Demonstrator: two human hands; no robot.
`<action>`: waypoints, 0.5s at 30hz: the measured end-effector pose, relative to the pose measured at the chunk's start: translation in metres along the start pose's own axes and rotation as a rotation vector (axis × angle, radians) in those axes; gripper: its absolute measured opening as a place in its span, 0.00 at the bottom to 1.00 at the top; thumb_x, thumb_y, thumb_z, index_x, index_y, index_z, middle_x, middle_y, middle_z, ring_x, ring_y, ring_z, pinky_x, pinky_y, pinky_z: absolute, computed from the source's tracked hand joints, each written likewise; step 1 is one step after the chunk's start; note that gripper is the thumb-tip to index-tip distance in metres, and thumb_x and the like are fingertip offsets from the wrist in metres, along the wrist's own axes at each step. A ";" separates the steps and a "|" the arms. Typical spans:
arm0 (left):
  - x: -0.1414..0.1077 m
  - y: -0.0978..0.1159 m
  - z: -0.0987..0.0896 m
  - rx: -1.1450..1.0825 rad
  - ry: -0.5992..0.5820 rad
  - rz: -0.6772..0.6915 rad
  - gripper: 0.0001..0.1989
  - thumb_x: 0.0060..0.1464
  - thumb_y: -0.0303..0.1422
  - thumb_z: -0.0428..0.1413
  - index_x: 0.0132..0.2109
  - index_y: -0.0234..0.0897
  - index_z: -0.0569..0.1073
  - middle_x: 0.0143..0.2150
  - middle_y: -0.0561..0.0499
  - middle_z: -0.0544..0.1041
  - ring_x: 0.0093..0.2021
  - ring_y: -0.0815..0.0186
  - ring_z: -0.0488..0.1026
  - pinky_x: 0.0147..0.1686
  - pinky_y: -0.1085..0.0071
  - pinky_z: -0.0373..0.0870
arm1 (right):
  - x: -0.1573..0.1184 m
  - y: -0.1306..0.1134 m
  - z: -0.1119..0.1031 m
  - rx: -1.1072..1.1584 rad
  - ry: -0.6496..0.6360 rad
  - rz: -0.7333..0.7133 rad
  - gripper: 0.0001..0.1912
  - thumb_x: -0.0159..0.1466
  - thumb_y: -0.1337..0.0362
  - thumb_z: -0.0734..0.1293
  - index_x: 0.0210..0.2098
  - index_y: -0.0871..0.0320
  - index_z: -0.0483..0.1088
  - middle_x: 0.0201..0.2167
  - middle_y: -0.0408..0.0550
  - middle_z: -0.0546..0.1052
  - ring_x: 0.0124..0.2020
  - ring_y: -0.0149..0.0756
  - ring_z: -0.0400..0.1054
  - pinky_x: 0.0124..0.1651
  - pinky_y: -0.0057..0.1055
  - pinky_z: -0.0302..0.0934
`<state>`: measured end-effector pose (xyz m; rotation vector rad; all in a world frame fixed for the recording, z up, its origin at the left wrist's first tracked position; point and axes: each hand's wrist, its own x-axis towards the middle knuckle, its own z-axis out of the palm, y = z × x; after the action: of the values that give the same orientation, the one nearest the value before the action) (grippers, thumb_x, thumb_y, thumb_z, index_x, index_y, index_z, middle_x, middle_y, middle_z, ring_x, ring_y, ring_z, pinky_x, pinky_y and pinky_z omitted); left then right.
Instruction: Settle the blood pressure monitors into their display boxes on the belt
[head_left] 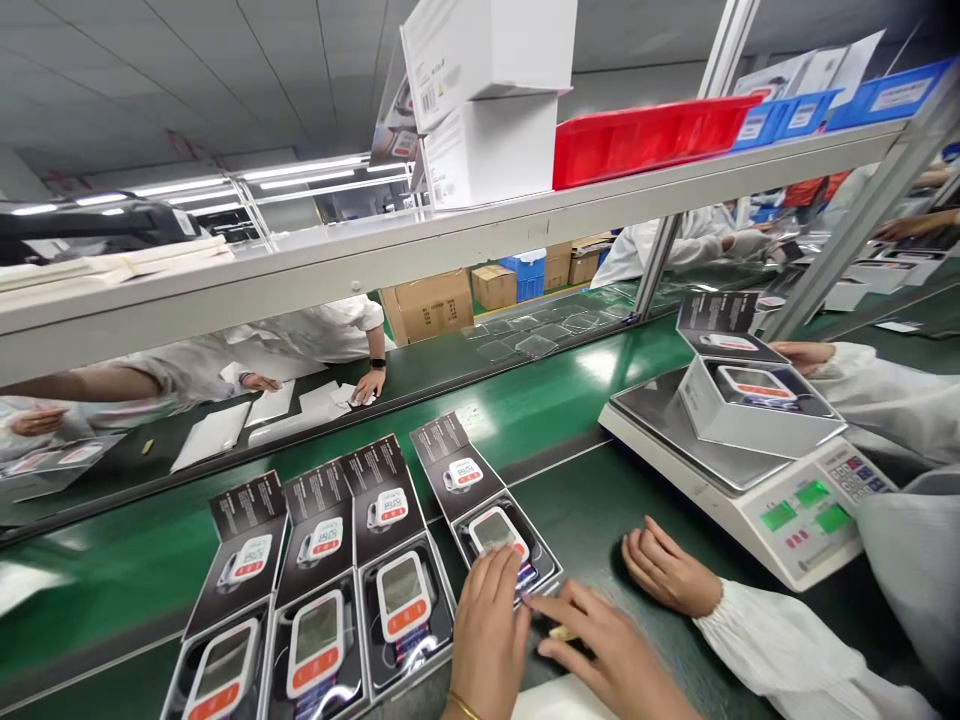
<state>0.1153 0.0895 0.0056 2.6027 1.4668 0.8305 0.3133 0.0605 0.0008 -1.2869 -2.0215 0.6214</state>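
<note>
My left hand (489, 625) lies over an open gift-style box (551, 560), its stretched fingertips on the white and orange blood pressure monitor (496, 530) inside. My right hand (600, 640) has fingers apart, the index fingertip at the box's near corner. A small yellowish piece (562, 633) shows beneath that hand; whether it is touched I cannot tell. To the left stand three similar open boxes, each with a monitor, such as the nearest monitor (403, 595), the middle monitor (315, 640) and the far-left monitor (223, 670). Their printed lids stand raised.
At right, a co-worker's hand (671, 568) rests on the bench beside a digital scale (720, 480). Another box (757, 410) sits on the scale, a hand (806, 355) behind it. Across the green belt (592, 360), people handle white sheets. An overhead shelf (360, 265) carries cartons and a red bin (652, 138).
</note>
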 end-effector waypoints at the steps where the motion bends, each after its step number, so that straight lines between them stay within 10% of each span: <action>1: -0.001 -0.002 -0.002 0.002 -0.010 -0.011 0.29 0.63 0.22 0.52 0.69 0.40 0.61 0.67 0.46 0.73 0.65 0.57 0.73 0.61 0.51 0.78 | -0.001 -0.002 0.006 0.002 -0.027 0.050 0.21 0.70 0.56 0.69 0.61 0.40 0.70 0.42 0.43 0.77 0.40 0.39 0.75 0.45 0.33 0.69; 6: -0.017 -0.016 -0.024 0.072 -0.014 -0.026 0.27 0.65 0.25 0.54 0.68 0.41 0.63 0.64 0.47 0.76 0.63 0.58 0.75 0.62 0.49 0.76 | -0.010 -0.015 0.012 0.142 -0.064 0.282 0.31 0.69 0.55 0.67 0.70 0.47 0.58 0.39 0.42 0.76 0.36 0.37 0.74 0.44 0.32 0.69; 11: -0.036 -0.029 -0.051 0.085 -0.027 -0.024 0.21 0.68 0.29 0.53 0.65 0.44 0.66 0.65 0.51 0.76 0.64 0.62 0.73 0.69 0.48 0.67 | -0.033 -0.032 0.014 0.082 -0.176 0.327 0.08 0.67 0.57 0.68 0.43 0.51 0.68 0.36 0.41 0.75 0.35 0.36 0.73 0.41 0.31 0.65; 15: -0.045 -0.034 -0.058 0.119 -0.019 -0.047 0.20 0.69 0.29 0.52 0.65 0.42 0.66 0.65 0.50 0.75 0.65 0.63 0.73 0.70 0.49 0.66 | -0.049 -0.036 0.043 -0.085 -0.272 0.328 0.07 0.64 0.62 0.69 0.35 0.51 0.65 0.35 0.41 0.76 0.34 0.38 0.74 0.38 0.32 0.63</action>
<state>0.0431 0.0594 0.0265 2.6388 1.6136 0.7328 0.2753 -0.0006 -0.0166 -1.6814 -2.0839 0.9134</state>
